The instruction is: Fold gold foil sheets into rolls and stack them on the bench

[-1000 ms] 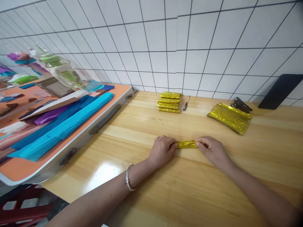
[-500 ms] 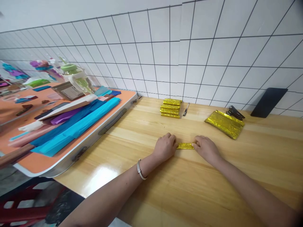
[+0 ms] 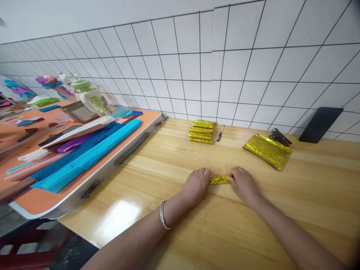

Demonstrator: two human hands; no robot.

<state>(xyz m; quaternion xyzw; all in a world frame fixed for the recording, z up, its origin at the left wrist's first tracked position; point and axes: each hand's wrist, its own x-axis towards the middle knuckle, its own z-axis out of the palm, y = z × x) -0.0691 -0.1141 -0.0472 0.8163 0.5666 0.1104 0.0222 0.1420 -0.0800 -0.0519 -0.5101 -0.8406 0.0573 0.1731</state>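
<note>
A narrow folded strip of gold foil paper (image 3: 220,180) lies level on the wooden table, stretched between my hands. My left hand (image 3: 197,184) is closed on its left end, fingers curled over. At the right end, my right hand (image 3: 244,183) pinches the strip between thumb and fingers. Both ends of the strip are hidden under the fingers. Beyond my left hand sits a group of folded gold foil pieces (image 3: 201,132). A flat stack of gold foil sheets (image 3: 267,150) rests past my right hand.
A utility knife (image 3: 220,133) lies beside the folded pieces. A black clip (image 3: 280,137) touches the foil stack. A black phone-like slab (image 3: 320,125) leans on the tiled wall. To the left, an orange-topped table (image 3: 67,195) holds blue paper rolls (image 3: 92,155), a box and a green-lidded bottle (image 3: 91,95).
The whole view has tilted slightly, so things sit a little lower in it. Both hands keep their hold on the foil strip, with hardly any shift between them.
</note>
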